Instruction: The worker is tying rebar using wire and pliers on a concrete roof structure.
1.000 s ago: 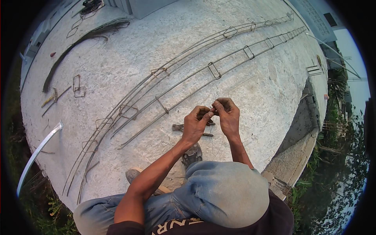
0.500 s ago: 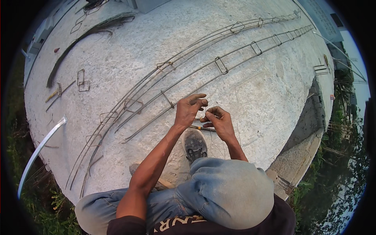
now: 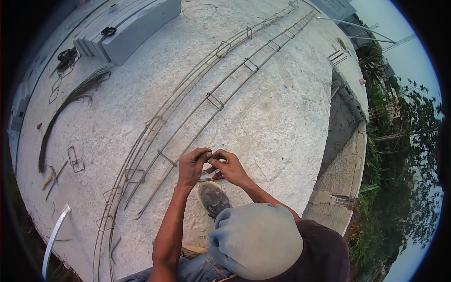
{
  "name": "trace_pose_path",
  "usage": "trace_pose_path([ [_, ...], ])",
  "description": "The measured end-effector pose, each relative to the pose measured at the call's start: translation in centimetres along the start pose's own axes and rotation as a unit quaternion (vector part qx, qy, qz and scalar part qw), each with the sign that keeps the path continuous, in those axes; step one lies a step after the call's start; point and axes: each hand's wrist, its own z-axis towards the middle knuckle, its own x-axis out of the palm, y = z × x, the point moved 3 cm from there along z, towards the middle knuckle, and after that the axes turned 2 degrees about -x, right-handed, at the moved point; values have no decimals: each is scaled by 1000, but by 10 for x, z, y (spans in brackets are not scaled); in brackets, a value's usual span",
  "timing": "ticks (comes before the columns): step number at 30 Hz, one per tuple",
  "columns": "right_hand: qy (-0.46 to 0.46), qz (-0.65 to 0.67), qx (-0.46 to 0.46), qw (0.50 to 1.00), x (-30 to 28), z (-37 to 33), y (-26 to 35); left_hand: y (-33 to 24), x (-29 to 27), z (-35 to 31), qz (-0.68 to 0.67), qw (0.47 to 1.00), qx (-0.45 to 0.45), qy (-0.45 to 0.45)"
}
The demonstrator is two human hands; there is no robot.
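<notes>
My left hand (image 3: 190,167) and my right hand (image 3: 230,168) meet at their fingertips above my shoe. Both have thumb and fingers pinched together; whatever they pinch is too small to make out. Under my right hand lies a dark tool with an orange-yellow band (image 3: 215,177), partly hidden by the fingers. Just left of my left hand, a ladder-like frame of steel bars (image 3: 192,138) with wire stirrups runs away over the concrete. A stirrup (image 3: 167,159) crosses its bars near that hand.
Left of that frame lies a second bundle of long bars with stirrups (image 3: 155,123). A bunch of thin wire (image 3: 61,110), loose stirrups (image 3: 75,160) and a yellow-handled hammer (image 3: 50,176) lie farther left. Grey blocks (image 3: 136,33) stand behind. At right, an opening (image 3: 336,127) breaks the slab.
My hands have come together from slightly apart, and the right fingers have closed into a pinch. The view has turned, bringing the grey blocks into sight and shifting the bars leftward.
</notes>
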Motion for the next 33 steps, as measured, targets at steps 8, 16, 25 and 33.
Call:
trace_pose_path([
  [8,-63,85,-74,992,-2,9,-4,3,6,4,-95,992,-69,-38],
  [16,-68,178,12,982,-9,17,-19,5,5,5,-124,986,-108,18],
  [25,50,292,79,952,-1,26,-5,0,-7,7,-185,981,-62,-16],
  [33,66,329,83,938,6,31,-2,-8,-23,12,-147,987,-71,6],
])
